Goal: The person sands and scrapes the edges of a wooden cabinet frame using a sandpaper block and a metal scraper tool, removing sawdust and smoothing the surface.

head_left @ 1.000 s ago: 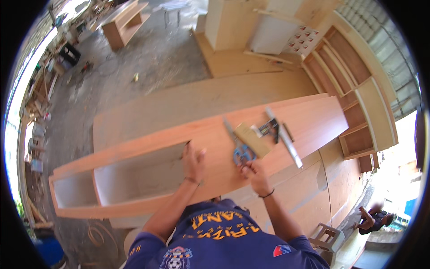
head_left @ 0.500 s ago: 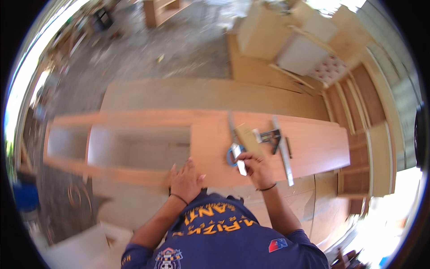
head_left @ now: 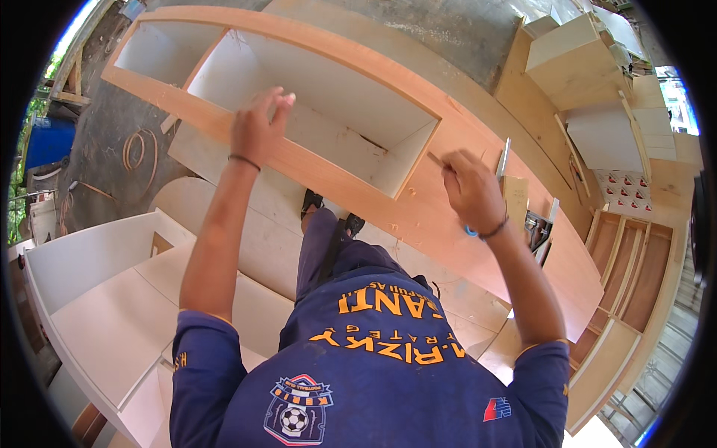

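Note:
A long wood-faced cabinet frame [head_left: 321, 173] lies across in front of me, its two openings showing white inside. My left hand [head_left: 258, 131] hovers over its near rail by the larger opening, fingers apart and holding nothing. Above the flat wooden panel [head_left: 426, 216], right of that opening, my right hand [head_left: 476, 190] has its fingers curled. A thin brown tip [head_left: 435, 157] sticks out past them; its kind cannot be made out. Beyond that wrist lie a metal ruler [head_left: 504, 157], a tan block [head_left: 515, 196] and a black square [head_left: 538, 228]. A blue ring-shaped part [head_left: 470, 231] shows beside the wrist.
White cabinet panels [head_left: 97, 261] stand at the near left. Wood shavings lie on the panel. Boards and a white box [head_left: 564, 48] are at the far right, with a slatted wooden frame [head_left: 635, 254] nearer. A coiled hose [head_left: 134, 149] and blue barrel [head_left: 51, 142] are at left.
The view has turned and shifted. My left hand has lifted from the panel's near edge to over the rail. My right hand has moved left towards the opening; the white piece it held no longer shows.

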Available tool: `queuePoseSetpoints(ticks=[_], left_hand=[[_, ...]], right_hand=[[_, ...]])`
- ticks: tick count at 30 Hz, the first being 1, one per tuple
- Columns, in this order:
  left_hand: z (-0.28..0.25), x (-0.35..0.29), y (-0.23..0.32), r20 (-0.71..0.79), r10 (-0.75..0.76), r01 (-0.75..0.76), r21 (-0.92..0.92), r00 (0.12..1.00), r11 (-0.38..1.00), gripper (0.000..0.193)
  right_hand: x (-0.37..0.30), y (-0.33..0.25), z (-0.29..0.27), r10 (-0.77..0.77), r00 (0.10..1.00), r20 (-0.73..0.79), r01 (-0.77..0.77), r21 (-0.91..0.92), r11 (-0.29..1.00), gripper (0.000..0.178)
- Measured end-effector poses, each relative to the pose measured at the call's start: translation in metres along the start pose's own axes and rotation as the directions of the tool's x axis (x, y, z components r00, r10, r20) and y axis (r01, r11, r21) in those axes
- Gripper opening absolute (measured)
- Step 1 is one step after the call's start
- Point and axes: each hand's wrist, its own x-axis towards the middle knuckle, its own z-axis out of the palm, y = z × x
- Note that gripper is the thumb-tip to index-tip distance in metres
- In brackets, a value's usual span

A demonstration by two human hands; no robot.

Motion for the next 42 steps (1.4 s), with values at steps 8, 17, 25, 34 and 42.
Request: queuePoseSetpoints(ticks=[8, 17, 25, 34, 42], left_hand=[[0.012, 0.010, 0.011, 0.233, -0.198, 0.136, 0.260, 0.952, 0.956, 0.043], [0.016, 0.003, -0.003, 0.164, -0.186, 0.137, 0.272, 0.969, 0.953, 0.042], [0.016, 0.007, 0.000, 0.171, -0.141, 0.094, 0.257, 0.975, 0.962, 0.039], [0.010, 0.005, 0.003, 0.206, -0.148, 0.080, 0.305, 0.967, 0.949, 0.039], [0.010, 0.007, 0.007, 0.215, -0.153, 0.093, 0.266, 0.964, 0.960, 0.037]], right_hand=[[0.071, 0.029, -0.009, -0.176, 0.964, 0.200, 0.266, -0.665, 0.698, 0.027], [-0.011, -0.056, 0.053, -0.149, 0.928, 0.342, 0.289, -0.406, 0.867, 0.032], [0.056, 0.005, 0.001, -0.127, 0.984, 0.128, 0.178, -0.564, 0.806, 0.030], [-0.017, -0.039, 0.049, -0.197, 0.951, 0.237, 0.269, -0.326, 0.906, 0.035], [0.037, 0.007, 0.022, -0.234, 0.964, 0.128, 0.261, -0.625, 0.735, 0.028]])
